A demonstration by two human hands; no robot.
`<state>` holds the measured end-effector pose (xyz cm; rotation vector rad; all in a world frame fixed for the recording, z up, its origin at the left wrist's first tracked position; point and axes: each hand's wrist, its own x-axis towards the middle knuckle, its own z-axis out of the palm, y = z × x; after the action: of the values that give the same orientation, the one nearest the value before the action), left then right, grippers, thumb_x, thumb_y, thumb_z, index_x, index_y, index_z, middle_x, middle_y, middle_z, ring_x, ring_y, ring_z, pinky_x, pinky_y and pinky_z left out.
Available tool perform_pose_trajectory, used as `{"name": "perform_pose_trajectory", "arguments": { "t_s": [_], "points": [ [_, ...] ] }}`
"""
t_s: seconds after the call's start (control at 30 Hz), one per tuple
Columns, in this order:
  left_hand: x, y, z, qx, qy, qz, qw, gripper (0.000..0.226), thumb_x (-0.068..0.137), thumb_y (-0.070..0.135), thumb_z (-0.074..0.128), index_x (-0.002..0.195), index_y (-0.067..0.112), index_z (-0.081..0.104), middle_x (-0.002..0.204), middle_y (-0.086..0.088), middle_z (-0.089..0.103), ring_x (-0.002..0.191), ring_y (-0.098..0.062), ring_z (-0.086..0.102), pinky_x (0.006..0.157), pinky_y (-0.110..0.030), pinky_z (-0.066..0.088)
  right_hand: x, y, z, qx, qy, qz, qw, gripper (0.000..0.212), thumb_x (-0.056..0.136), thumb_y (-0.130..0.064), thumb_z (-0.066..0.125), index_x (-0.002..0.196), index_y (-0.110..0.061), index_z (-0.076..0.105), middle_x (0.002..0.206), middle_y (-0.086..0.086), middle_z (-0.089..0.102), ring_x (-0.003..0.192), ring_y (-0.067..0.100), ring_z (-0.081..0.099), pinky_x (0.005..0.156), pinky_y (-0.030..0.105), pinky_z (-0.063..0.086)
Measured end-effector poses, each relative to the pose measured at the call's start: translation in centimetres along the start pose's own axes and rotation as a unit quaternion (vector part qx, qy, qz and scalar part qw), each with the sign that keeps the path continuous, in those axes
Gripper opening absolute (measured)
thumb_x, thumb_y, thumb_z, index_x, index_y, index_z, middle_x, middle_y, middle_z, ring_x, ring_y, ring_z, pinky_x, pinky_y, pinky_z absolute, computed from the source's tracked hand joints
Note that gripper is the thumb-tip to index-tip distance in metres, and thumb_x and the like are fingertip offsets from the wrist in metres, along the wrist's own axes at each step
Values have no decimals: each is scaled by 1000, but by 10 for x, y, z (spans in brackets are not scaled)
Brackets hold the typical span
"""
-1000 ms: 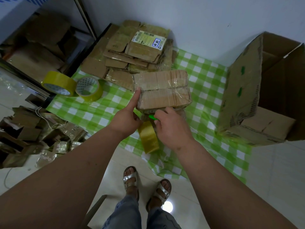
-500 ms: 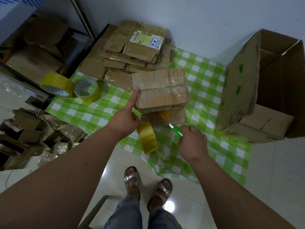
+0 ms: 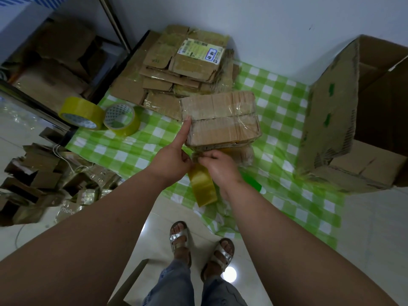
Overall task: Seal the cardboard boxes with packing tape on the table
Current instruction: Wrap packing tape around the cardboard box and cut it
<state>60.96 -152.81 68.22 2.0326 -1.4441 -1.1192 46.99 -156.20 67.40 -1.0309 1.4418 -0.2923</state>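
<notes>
Green-checked table | taped box brown, crinkled film | left hand thumb up, fingers curled | right hand fingers pinching tape

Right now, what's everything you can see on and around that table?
taped box: 1, brown, middle of the table, on another box
flat cartons: a stack, brown, far side of the table
tape rolls: 2, yellow, left edge of the table
held tape roll: 1, yellow, below the hands
green tool: 1, on the cloth by the right wrist
checked cloth: 1, green and white, over the table
open carton: 1, brown, right
cardboard scraps: a pile, brown, floor left
left hand: thumb on the box's left edge
right hand: pinching at the box's near edge
</notes>
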Motion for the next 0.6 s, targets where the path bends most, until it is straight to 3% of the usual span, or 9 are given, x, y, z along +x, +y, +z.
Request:
{"name": "perform_pose_trajectory", "arguments": {
  "t_s": [0.1,0.27,0.43,0.53,0.6],
  "points": [
    [0,-1,0,1,-1,6,1000,107,86,4,62,145,62,-6,59,-8,50,56,-20,52,63,-43,51,6,1,3,41,26,30,998,10,87,-9,67,96,-9,67,100,9,69,92,23,60,72,29,45],
    [-2,-1,1,-6,0,18,1000,105,86,3,61,146,62,-3,68,-20,58,66,-32,60,65,-46,52,11,-1,7,39,23,59,997,8,81,-11,71,88,-11,67,97,13,71,94,32,66,87,44,53],
    [-1,-2,1,-10,-1,16,1000,105,86,4,61,144,63,-2,69,-18,59,66,-29,60,67,-45,52,11,-1,2,16,-11,46,999,7,83,-7,69,81,-13,65,86,6,65,79,20,58,71,30,44],
    [-1,-3,-2,-46,-4,4,999,102,87,9,65,143,67,1,61,-15,54,60,-27,56,66,-40,51,9,3,1,30,-13,22,999,13,85,-6,68,79,-16,63,84,2,65,81,17,58,74,29,45],
    [0,-4,-5,-61,-1,-11,998,94,90,17,64,141,70,5,64,-12,63,64,-25,63,73,-39,56,6,6,-1,35,-12,5,999,15,87,-8,68,77,-17,62,80,0,63,76,14,56,68,27,44]
  ]
}}
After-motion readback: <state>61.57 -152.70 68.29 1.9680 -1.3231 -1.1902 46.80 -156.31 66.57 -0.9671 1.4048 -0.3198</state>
